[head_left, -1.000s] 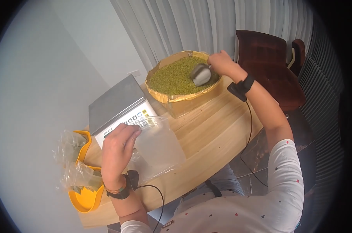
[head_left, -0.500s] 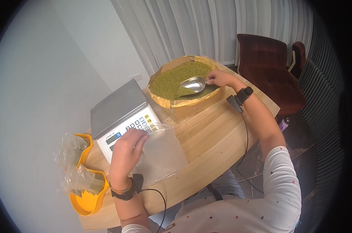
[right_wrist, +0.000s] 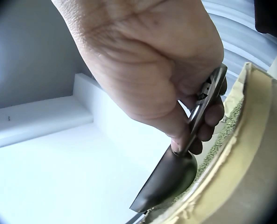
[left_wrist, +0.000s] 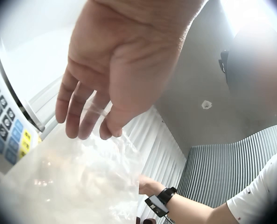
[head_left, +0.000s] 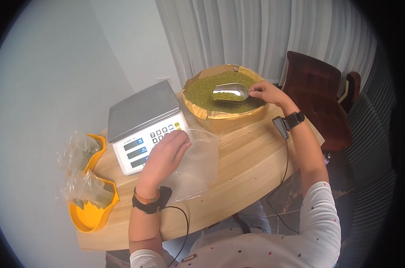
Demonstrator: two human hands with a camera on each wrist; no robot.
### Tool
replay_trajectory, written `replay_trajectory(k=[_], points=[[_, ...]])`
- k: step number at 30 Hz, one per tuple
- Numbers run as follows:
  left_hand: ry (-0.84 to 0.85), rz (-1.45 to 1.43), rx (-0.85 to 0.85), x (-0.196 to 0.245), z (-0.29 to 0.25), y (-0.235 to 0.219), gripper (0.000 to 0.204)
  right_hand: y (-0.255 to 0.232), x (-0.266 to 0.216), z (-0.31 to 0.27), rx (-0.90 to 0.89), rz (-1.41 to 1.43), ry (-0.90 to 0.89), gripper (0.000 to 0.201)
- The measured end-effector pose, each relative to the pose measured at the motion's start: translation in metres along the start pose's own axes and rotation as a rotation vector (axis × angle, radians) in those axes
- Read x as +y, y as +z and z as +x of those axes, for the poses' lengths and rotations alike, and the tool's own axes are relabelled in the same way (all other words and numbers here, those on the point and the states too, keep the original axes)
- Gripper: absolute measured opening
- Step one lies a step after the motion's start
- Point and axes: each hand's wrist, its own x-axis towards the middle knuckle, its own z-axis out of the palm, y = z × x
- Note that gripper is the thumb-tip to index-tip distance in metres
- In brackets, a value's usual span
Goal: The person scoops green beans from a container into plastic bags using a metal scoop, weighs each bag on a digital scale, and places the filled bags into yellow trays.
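Note:
My right hand (head_left: 272, 94) grips the handle of a metal scoop (head_left: 236, 90), which lies over the green grains (head_left: 202, 91) in a taped box (head_left: 198, 111) and holds some of them. In the right wrist view the fingers wrap the handle, with the scoop (right_wrist: 168, 179) tilted beside the box wall (right_wrist: 250, 135). My left hand (head_left: 164, 156) pinches the top edge of a clear plastic bag (head_left: 202, 161) in front of the scale (head_left: 144, 107). Thumb and fingertips meet on the bag (left_wrist: 82, 172) in the left wrist view.
Two yellow trays (head_left: 88, 218) with filled clear bags (head_left: 93, 190) stand at the table's left end. A dark red chair (head_left: 312, 85) is beyond the right side of the table (head_left: 238, 156). Cables hang from both wrist devices; a curtain (head_left: 238, 35) is behind the box.
The scoop has turned from a blurred, tilted position to lying level with grains in it. The head view has shifted, and the left hand still pinches the bag.

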Motion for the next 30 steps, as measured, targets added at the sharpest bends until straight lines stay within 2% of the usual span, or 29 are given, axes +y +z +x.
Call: replay_trajectory(k=[3,5,11,14,16,17,19,20,22,23,25,26,28,29,30], points=[[0.025,0.0,-0.006,-0.007,0.001,0.004,0.017,-0.007,-0.016,-0.004,-0.063,0.02,-0.101,0.017],[0.071,0.043,0.018,-0.009,0.002,0.008,0.018,-0.007,-0.04,-0.012,-0.095,0.01,-0.083,0.019],[0.063,0.028,0.037,-0.006,0.001,0.009,0.02,0.007,-0.087,-0.025,-0.268,0.046,-0.222,0.02],[0.074,0.017,0.068,-0.006,-0.001,0.008,0.019,0.016,-0.108,-0.032,-0.303,-0.061,-0.311,0.02],[0.063,0.007,0.053,-0.007,-0.001,0.006,0.019,0.023,-0.13,-0.043,-0.218,-0.295,-0.392,0.019],[0.057,0.002,0.04,-0.008,-0.002,0.006,0.019,0.027,-0.138,-0.048,-0.223,-0.293,-0.385,0.019],[0.072,0.009,0.05,-0.01,-0.003,0.007,0.018,0.034,-0.153,-0.057,-0.08,-0.676,-0.521,0.019],[0.054,0.008,0.03,-0.01,-0.002,0.005,0.018,0.038,-0.158,-0.061,-0.085,-0.673,-0.513,0.019],[0.053,0.003,0.028,-0.011,-0.002,0.005,0.017,0.045,-0.167,-0.07,0.028,-0.725,-0.645,0.017],[0.056,-0.005,0.02,-0.009,-0.002,0.004,0.017,0.049,-0.172,-0.073,0.026,-0.725,-0.633,0.017],[-0.048,-0.001,-0.029,-0.004,-0.001,0.001,0.018,0.052,-0.179,-0.079,0.069,-0.851,-0.684,0.017],[-0.025,-0.01,0.017,-0.005,-0.002,0.004,0.019,0.05,-0.176,-0.08,0.068,-0.854,-0.672,0.017],[-0.026,-0.01,0.006,-0.008,-0.003,0.002,0.019,0.045,-0.172,-0.077,0.133,-0.785,-0.739,0.017],[-0.034,-0.001,0.002,-0.009,-0.003,0.001,0.02,0.041,-0.168,-0.074,0.131,-0.789,-0.734,0.017],[-0.039,0.006,0.017,-0.011,-0.004,0.001,0.021,0.036,-0.163,-0.07,0.165,-0.767,-0.643,0.017]])
